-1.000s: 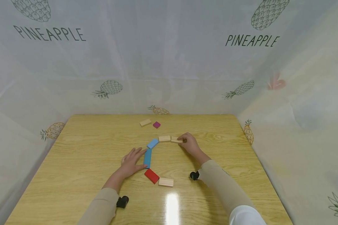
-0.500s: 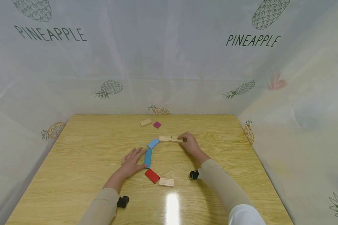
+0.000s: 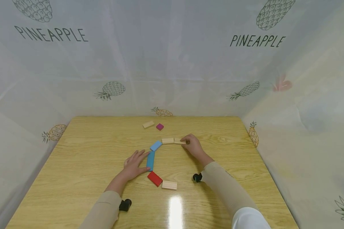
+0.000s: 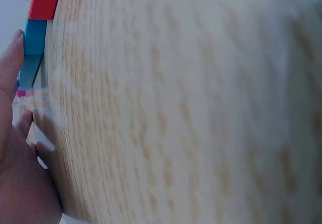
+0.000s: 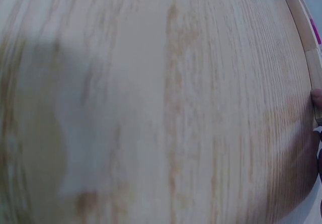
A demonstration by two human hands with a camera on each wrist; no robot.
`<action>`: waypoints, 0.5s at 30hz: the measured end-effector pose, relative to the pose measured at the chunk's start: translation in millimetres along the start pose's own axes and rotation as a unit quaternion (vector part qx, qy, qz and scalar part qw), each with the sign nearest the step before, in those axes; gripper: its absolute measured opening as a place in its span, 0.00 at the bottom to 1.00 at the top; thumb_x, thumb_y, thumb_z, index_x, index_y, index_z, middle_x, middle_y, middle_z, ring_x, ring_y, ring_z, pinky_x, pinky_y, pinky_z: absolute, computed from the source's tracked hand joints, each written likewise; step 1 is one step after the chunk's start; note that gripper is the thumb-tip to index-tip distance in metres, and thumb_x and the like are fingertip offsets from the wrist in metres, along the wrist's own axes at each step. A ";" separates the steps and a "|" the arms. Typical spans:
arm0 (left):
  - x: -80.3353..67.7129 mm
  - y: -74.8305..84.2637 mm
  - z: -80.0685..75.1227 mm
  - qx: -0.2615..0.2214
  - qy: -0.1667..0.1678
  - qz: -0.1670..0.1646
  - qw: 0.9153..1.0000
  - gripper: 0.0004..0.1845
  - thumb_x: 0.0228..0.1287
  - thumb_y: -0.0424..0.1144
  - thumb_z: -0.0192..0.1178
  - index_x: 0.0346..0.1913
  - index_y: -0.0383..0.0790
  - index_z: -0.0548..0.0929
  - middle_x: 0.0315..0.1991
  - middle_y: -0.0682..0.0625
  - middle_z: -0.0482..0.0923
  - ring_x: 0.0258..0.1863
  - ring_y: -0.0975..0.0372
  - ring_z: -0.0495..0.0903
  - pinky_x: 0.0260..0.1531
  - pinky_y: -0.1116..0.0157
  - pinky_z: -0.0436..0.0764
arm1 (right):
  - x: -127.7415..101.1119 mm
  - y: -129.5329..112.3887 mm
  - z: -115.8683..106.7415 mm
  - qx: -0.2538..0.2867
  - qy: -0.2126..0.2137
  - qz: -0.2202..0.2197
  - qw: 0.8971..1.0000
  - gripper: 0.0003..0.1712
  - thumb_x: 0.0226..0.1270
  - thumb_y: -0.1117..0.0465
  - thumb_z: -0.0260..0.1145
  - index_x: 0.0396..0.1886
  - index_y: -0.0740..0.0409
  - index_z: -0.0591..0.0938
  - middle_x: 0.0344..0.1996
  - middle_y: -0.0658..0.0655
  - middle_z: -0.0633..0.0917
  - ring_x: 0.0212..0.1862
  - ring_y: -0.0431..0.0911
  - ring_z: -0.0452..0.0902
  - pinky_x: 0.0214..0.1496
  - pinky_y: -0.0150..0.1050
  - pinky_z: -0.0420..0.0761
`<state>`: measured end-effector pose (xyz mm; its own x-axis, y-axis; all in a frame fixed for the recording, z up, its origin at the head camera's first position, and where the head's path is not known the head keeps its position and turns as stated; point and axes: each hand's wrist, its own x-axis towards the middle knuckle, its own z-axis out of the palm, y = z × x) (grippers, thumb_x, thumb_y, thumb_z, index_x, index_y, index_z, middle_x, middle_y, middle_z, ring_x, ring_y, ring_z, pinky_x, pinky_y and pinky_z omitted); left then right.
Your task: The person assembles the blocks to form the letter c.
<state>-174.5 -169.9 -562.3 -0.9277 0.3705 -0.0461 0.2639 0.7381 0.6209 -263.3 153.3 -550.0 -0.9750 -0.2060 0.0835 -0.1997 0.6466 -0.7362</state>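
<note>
In the head view, several flat blocks lie in a curved row. My left hand (image 3: 134,166) rests beside the long blue block (image 3: 150,161), its fingers spread, with thumb and forefinger tips touching it near either end. In the left wrist view, the thumb lies against the blue block's side (image 4: 35,38). My right hand (image 3: 193,145) pinches the right end of a plain wooden block (image 3: 178,141) at the row's far end. Its fingertips (image 5: 317,97) show at the right wrist view's edge; the rest is mostly cut off.
A light blue block (image 3: 156,146) and another wooden block (image 3: 167,141) continue the row; a red block (image 3: 155,178) and a wooden block (image 3: 169,185) form its near end. Behind lie a loose wooden block (image 3: 148,124) and a small purple block (image 3: 159,127). Printed curtains surround the table (image 3: 97,152).
</note>
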 end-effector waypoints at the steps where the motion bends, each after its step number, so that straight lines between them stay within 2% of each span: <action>1: 0.0 0.0 -0.2 -0.001 -0.001 0.000 1.000 0.40 0.62 0.54 0.66 0.74 0.47 0.64 0.75 0.41 0.53 0.74 0.41 0.42 0.60 0.34 0.47 | 0.2 -0.1 -0.2 0.000 -0.001 -0.001 1.000 0.10 0.61 0.68 0.71 0.43 0.57 0.87 0.41 0.53 0.79 0.37 0.46 0.72 0.41 0.42 0.76; 9: 0.5 0.2 -0.4 0.001 -0.005 0.000 1.000 0.40 0.62 0.53 0.66 0.74 0.47 0.63 0.75 0.40 0.53 0.74 0.41 0.42 0.60 0.34 0.47 | 2.9 0.3 -5.2 0.009 -0.008 -0.004 1.000 0.13 0.61 0.65 0.72 0.46 0.58 0.86 0.46 0.55 0.78 0.42 0.48 0.73 0.45 0.45 0.76; 15: 0.2 0.9 -0.5 0.001 -0.004 0.002 1.000 0.40 0.62 0.53 0.66 0.74 0.46 0.63 0.75 0.40 0.53 0.74 0.41 0.42 0.60 0.34 0.47 | 9.8 -8.6 -10.4 0.029 -0.004 -0.009 1.000 0.15 0.61 0.64 0.72 0.48 0.60 0.86 0.48 0.55 0.77 0.49 0.51 0.75 0.50 0.48 0.77</action>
<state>-174.5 -169.5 -561.3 -0.9249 0.3769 -0.0496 0.2678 0.7385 0.6188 -272.2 153.3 -535.9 -0.9704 -0.2233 0.0920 -0.2109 0.5983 -0.7730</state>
